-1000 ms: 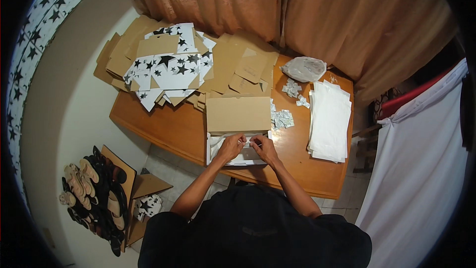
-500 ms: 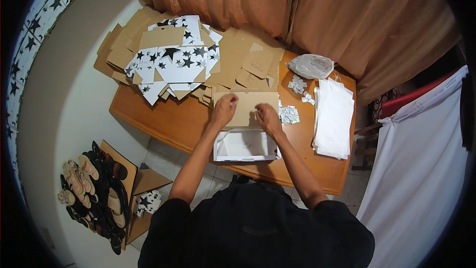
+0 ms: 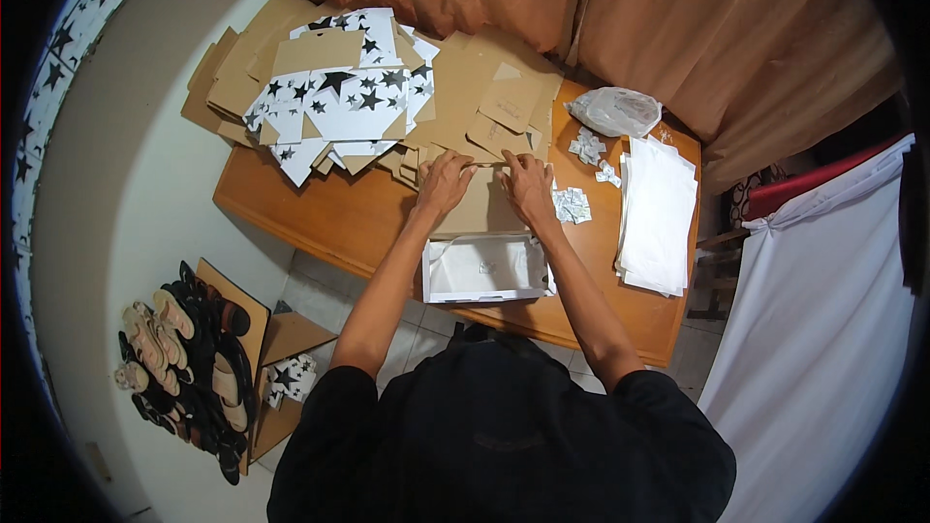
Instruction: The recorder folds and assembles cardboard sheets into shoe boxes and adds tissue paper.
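Note:
A shoebox-like white box [image 3: 455,276] stands at the table's near edge, its inside facing up with a small pale packet at the bottom. Its brown lid [image 3: 482,208] is folded back, away from me. My left hand [image 3: 446,182] is closed on the left part of the lid's far edge, fingers bent over it. On the right part of that edge, my right hand [image 3: 528,189] pinches likewise, thumb underneath or hidden. Small silvery packets [image 3: 572,205] lie just right of my right hand.
Flat brown cardboard and star-printed white pieces [image 3: 349,102] pile up at the far left. White paper sheets [image 3: 657,218] are stacked on the right, near a clear plastic bag [image 3: 615,111]. Sandals and shoes [image 3: 184,358] fill a rack at lower left; a curtain [image 3: 717,48] hangs behind the table.
Both hands have moved away from me to the lid's far edge and now grip it. The view has shifted slightly, so the table sits a bit higher.

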`<state>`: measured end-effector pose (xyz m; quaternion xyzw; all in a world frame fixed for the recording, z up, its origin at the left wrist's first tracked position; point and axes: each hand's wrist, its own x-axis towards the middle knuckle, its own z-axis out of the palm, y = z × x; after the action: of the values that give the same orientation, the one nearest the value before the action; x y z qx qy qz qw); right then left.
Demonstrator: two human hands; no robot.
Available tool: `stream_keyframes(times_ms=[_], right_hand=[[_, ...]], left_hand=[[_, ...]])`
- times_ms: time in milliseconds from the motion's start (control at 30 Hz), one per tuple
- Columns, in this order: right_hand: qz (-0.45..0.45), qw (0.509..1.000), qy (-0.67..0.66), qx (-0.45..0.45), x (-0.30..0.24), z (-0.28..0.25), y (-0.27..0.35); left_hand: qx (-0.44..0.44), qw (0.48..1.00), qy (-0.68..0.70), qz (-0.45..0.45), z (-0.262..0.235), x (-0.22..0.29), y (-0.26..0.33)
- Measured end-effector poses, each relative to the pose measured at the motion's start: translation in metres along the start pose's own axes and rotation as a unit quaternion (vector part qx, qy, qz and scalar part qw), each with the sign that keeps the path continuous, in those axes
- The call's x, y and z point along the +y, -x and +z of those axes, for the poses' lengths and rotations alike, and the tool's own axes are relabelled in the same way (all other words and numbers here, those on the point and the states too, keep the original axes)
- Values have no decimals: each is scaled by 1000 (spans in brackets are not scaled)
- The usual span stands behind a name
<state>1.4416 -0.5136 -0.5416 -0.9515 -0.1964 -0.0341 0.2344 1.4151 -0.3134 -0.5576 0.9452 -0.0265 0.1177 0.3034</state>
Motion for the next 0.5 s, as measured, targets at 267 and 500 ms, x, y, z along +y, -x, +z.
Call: stream_keyframes(times_ms=[267,500], right_hand=[[-45,994,-17,101,-25,-40,59],[-87,988,15,130,-30,-45,133]], left_hand=[[25,998,45,40,-49,55,57],[41,994,35,95,-61,80,129]])
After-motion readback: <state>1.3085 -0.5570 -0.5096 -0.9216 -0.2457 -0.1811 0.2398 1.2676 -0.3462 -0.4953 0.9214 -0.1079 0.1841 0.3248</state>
